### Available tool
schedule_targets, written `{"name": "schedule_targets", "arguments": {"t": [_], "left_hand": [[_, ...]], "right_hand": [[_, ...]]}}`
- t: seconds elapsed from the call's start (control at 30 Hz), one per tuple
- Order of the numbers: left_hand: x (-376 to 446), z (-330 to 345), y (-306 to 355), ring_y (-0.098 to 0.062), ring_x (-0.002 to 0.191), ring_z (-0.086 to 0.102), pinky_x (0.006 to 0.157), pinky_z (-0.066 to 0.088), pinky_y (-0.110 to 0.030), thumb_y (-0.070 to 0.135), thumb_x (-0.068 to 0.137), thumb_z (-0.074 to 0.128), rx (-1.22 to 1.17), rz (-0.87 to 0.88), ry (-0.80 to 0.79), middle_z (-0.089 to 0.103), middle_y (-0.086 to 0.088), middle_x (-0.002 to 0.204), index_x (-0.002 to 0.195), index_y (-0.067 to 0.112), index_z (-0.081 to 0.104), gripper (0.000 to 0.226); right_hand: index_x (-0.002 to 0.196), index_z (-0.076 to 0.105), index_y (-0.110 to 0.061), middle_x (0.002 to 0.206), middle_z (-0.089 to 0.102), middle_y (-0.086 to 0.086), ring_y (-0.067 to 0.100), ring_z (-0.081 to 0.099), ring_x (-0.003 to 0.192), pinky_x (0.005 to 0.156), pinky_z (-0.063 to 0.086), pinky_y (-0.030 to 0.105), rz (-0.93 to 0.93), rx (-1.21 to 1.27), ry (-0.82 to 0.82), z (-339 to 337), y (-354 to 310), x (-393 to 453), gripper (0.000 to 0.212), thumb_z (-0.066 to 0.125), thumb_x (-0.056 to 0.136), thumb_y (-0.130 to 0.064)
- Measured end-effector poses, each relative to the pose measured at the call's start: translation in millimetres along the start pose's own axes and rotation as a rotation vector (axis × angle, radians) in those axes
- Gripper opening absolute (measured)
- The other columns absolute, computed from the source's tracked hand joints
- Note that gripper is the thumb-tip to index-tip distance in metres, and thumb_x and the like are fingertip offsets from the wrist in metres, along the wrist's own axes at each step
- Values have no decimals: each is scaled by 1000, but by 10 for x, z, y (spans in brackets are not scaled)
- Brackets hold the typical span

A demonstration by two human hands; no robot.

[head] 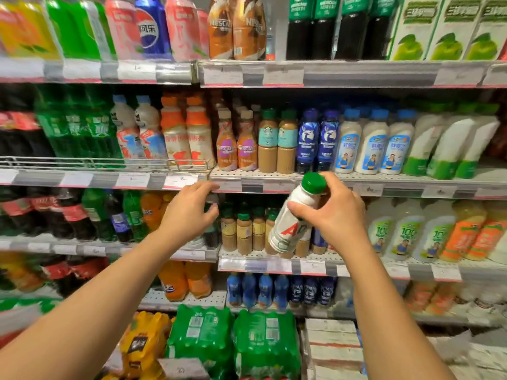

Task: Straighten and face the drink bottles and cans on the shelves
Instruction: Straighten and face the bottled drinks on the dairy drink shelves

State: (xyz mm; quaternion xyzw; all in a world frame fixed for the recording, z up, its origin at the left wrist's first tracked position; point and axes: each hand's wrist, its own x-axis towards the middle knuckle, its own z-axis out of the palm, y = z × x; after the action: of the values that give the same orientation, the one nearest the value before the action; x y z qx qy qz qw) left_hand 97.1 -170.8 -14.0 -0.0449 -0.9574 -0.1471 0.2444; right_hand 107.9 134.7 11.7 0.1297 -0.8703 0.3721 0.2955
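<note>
My right hand (334, 215) grips a white bottle (290, 223) with a green cap and red letters, held tilted in front of the third shelf (274, 263). My left hand (189, 212) reaches into that shelf level with fingers curled around a dark bottle (211, 231) that it mostly hides. Small brown coffee bottles (244, 231) with green caps stand in a row between my two hands. On the shelf above, coffee bottles (277, 144) and dark blue bottles (315, 141) stand upright facing out.
Cola and green soda bottles (71, 215) fill the left shelves. White and orange drink bottles (428, 229) stand at the right. Green shrink-wrapped packs (233, 344) and cartons (332, 344) sit on the floor below. Price-tag rails (247, 185) edge every shelf.
</note>
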Motion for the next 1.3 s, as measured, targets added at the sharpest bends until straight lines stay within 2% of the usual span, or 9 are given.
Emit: {"name": "schedule_targets", "arguments": {"t": [0.3,0.43,0.53,0.6,0.73,0.87,0.97,1.13,1.3], "left_hand": [[198,185,-1257,-13,95,65,80,57,-36,25,94,60,-37,-134,-63,72,7,111,117,25,69,25],[219,524,-1403,-11,72,63,76,59,-37,22,95,58,-73,-81,-249,72,2,116,131,26,63,37],[329,805,-1351,-20,102,67,89,58,-42,23,95,59,-83,-39,-333,57,-3,141,150,28,43,58],[444,965,-1301,-26,109,64,88,58,-42,28,96,59,-39,-65,-346,57,-7,133,153,27,35,62],[633,1164,-1245,-20,83,65,68,58,-35,33,98,57,54,-129,-366,62,1,90,127,21,56,31],[652,1276,-1232,-15,70,55,57,47,-27,38,100,53,106,-124,-331,56,6,80,105,20,64,21],[640,1303,-1217,-16,72,56,59,50,-28,39,99,54,113,-102,-313,57,5,84,109,22,62,20],[468,1242,-1274,-19,102,64,74,55,-31,41,95,62,18,-40,-220,60,2,119,131,26,53,41],[433,804,-1444,-15,108,58,85,56,-34,43,90,69,-216,-100,-47,57,7,116,130,28,56,45]], "right_hand": [[117,57,-33,91,63,-13,29,62,99,78,41,36,77,-85,-12,792,-424,104,60,85,69,-55],[113,53,-36,97,72,-7,31,66,96,78,47,39,86,-161,-34,1180,-531,81,59,83,68,-60],[118,53,-38,101,73,-8,29,67,99,80,49,39,119,-200,-77,1384,-568,43,63,83,68,-61],[117,52,-40,96,72,-11,27,68,95,77,50,38,116,-215,-93,1464,-573,-9,63,83,67,-60],[113,47,-43,87,70,-15,22,68,83,67,46,34,85,-265,-101,1509,-508,-71,62,82,65,-62],[112,47,-45,87,69,-17,15,66,81,71,51,35,135,-292,-110,1443,-412,-61,59,79,66,-62],[113,46,-44,87,69,-17,16,65,82,70,50,35,146,-321,-118,1457,-349,-25,58,77,67,-64],[113,47,-43,87,65,-19,16,65,83,67,42,32,150,-291,-146,1635,-373,70,57,79,69,-61],[113,46,-44,89,65,-20,14,63,84,67,43,32,129,-244,-220,2017,-426,207,56,78,71,-62]]}}
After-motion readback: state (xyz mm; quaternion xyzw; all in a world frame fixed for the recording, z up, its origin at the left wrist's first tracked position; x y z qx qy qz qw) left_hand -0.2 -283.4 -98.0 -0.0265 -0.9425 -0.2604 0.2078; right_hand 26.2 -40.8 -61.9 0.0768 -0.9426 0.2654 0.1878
